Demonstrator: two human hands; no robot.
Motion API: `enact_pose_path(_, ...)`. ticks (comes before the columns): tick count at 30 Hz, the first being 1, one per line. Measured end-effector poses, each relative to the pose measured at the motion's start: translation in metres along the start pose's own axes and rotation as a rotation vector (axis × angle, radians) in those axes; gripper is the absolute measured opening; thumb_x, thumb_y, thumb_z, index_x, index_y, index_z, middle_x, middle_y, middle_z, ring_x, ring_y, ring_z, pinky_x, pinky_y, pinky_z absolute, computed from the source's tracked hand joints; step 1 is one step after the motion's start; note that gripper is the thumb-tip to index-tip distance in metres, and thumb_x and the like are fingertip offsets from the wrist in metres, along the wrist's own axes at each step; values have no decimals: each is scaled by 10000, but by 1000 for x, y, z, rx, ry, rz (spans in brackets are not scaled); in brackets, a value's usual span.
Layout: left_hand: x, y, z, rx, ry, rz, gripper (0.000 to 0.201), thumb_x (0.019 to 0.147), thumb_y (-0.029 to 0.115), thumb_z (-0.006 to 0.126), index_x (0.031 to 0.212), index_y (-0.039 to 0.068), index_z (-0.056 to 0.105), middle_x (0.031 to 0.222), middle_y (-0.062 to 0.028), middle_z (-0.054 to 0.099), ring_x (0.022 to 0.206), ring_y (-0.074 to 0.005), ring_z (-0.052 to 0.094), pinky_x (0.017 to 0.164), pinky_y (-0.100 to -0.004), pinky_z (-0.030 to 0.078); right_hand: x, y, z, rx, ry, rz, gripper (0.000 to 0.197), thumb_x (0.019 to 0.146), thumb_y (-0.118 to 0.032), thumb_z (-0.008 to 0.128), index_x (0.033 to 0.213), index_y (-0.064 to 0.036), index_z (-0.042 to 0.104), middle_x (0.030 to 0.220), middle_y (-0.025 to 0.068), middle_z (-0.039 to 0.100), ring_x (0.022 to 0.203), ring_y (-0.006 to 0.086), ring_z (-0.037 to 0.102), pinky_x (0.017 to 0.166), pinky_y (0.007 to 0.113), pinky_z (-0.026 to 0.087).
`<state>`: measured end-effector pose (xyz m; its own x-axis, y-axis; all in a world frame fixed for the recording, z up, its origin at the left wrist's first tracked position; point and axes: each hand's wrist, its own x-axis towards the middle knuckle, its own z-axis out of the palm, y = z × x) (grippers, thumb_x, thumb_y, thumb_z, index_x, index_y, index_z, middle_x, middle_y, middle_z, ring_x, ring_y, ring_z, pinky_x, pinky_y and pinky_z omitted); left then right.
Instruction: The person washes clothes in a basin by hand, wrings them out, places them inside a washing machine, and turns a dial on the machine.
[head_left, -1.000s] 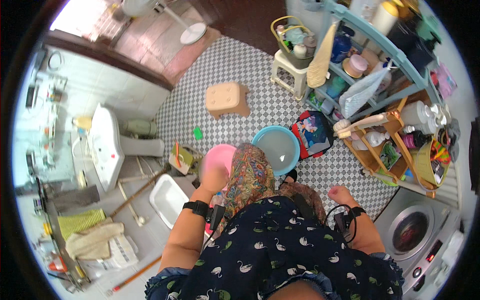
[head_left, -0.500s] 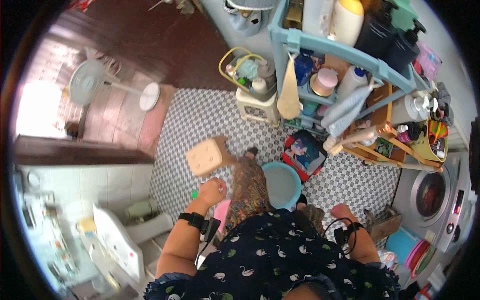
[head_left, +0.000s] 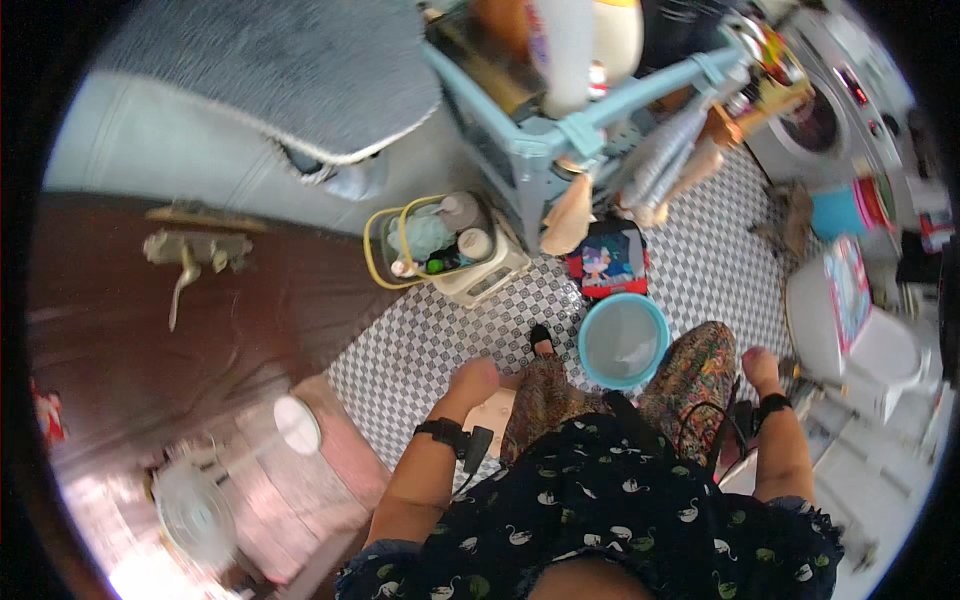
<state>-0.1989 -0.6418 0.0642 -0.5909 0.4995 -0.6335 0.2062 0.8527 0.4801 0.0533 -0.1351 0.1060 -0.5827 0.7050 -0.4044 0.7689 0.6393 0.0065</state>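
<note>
My left hand (head_left: pixel 474 384) hangs out in front of my body, curled into a loose fist with nothing visible in it. Under it and beside my patterned trouser leg, part of a beige plastic stool (head_left: pixel 490 425) shows. My right hand (head_left: pixel 760 370) is also curled closed, held low beside my other leg, and no object shows in it. Each wrist wears a black strap with a cable. Between and ahead of my feet, a light blue basin (head_left: pixel 590 368) with cloudy water stands on the checkered floor, touching neither hand.
A blue shelf rack (head_left: pixel 527 140) with bottles stands ahead, a yellow-handled basket (head_left: pixel 375 250) on a beige stand beside it. A brown door (head_left: pixel 270 300) and white fan (head_left: pixel 195 510) lie left. To the right are a washing machine (head_left: pixel 770 150) and a white toilet (head_left: pixel 885 350).
My body has turned to the right, so the room has swung round in view. The door handle has come in, and the fan sits lower left. Both hands stay curled.
</note>
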Motion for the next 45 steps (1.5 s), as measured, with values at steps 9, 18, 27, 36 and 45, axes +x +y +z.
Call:
enact_pose_path(9, 30, 9, -28, 240, -292, 116, 143, 690, 222, 542, 720, 114, 630, 808, -130, 626, 777, -330, 592, 668, -429, 472, -142, 24, 59, 247, -55, 100, 201, 738, -198, 510, 740, -41, 635, 750, 212, 602, 732, 379, 592, 676, 426, 481)
enact_pose_path(18, -28, 1, -5, 499, -363, 139, 199, 672, 325, 595, 755, 159, 667, 768, -82, 643, 776, -303, 603, 730, -491, 437, -196, -42, 132, 380, -512, 6, 292, 723, -327, 576, 831, -66, 652, 835, 149, 637, 811, 311, 601, 766, 371, 475)
enact_pose_path(27, -7, -40, 11, 587, -547, 246, 134, 668, 310, 645, 750, 205, 656, 915, -75, 610, 922, -293, 563, 781, -545, 410, -276, -94, 191, 480, -784, -71, 293, 678, -329, 652, 867, -106, 664, 909, 109, 646, 854, 273, 600, 765, 360, 469)
enact_pose_path(36, 49, -2, -35, 313, -898, 600, 85, 684, 86, 596, 742, 63, 538, 765, -74, 554, 754, -242, 538, 668, -361, 435, -389, -130, 253, 1359, -642, 359, 68, 790, -116, 557, 834, -75, 588, 792, 22, 561, 759, 161, 531, 764, 295, 440)
enact_pose_path(45, -14, 102, -70, 173, -1428, -472, 256, 757, 6, 525, 998, 91, 518, 694, 66, 440, 603, -55, 405, 519, -209, 345, -546, -126, 275, 2484, -1376, 21, 458, 803, -413, 579, 1012, -5, 569, 1018, 140, 551, 930, 260, 517, 783, 404, 429)
